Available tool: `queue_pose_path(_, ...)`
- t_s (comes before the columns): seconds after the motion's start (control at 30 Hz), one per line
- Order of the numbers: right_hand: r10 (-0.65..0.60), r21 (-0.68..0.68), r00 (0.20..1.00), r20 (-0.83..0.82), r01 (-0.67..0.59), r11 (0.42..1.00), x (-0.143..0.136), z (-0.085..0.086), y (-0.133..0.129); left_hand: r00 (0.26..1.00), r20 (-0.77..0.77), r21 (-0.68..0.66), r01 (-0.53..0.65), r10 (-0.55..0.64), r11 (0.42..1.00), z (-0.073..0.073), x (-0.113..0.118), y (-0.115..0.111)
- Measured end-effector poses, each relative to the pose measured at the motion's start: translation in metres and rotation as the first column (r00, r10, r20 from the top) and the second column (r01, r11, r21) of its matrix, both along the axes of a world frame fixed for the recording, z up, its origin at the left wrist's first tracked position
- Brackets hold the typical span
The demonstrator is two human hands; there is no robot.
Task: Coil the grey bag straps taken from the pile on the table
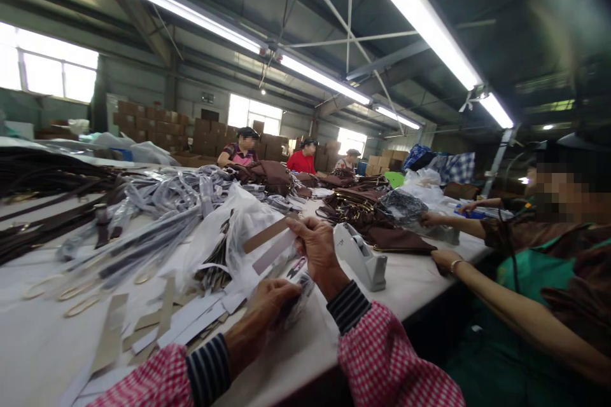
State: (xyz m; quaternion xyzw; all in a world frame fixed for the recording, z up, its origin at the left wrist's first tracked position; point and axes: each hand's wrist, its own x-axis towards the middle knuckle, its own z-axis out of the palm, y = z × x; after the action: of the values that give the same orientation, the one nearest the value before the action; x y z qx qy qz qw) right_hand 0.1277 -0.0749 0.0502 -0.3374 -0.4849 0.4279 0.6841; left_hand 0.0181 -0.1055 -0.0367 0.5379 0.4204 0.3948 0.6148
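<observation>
My right hand (pixel 319 251) is raised over the table, its fingers pinched on a brown card strip (pixel 265 234). A paler grey-white strip (pixel 273 254) hangs just below it, close to the same fingers. Lower and to the left, my left hand (pixel 267 308) is closed around a plastic-wrapped bundle (pixel 289 306) with something dark inside, partly hidden by the fingers. A small pink-and-dark patterned piece (pixel 296 267) shows between the hands. Left of them, an open white plastic bag (pixel 241 261) holds many dark strips. Flat card strips (pixel 165 318) lie loose before it.
A white tape dispenser (pixel 363 257) stands right of my hands. Plastic-wrapped straps (pixel 157 235) pile up at left, with dark straps (pixel 48 184) beyond. Brown pouches (pixel 401 238) lie toward a co-worker's hand (pixel 446 261) at right. Other people sit across the table.
</observation>
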Motion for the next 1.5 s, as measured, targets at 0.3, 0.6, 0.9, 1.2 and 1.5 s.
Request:
queue_pose_path(0.3, 0.180, -0.143, 0.946, 0.270, -0.145, 0.979, -0.022, -0.017, 0.006, 0.990, 0.137, -0.040, -0.012, 0.017, 0.999, -0.006, 0.004, -0.006)
queue_pose_path(0.6, -0.397, 0.354, 0.863, 0.313, 0.282, 0.892, 0.062, -0.041, -0.088, 0.981, 0.191, -0.068, 0.027, -0.013, 0.997, 0.011, -0.013, 0.008)
queue_pose_path(0.9, -0.699, 0.750, 0.547, 0.461, 0.182, 0.636, 0.074, -0.080, -0.122, 0.960, 0.229, -0.020, 0.173, -0.163, 0.985, 0.027, -0.019, 0.013)
queue_pose_path(1.2, -0.732, 0.791, 0.433, 0.527, 0.066, 0.608, 0.078, -0.085, -0.127, 0.958, 0.212, 0.008, 0.197, -0.194, 0.980, 0.023, -0.021, 0.013)
queue_pose_path(1.5, -0.721, 0.793, 0.386, 0.575, -0.048, 0.607, 0.060, -0.095, -0.111, 0.952, 0.100, 0.067, 0.282, -0.288, 0.957, 0.035, -0.014, -0.009)
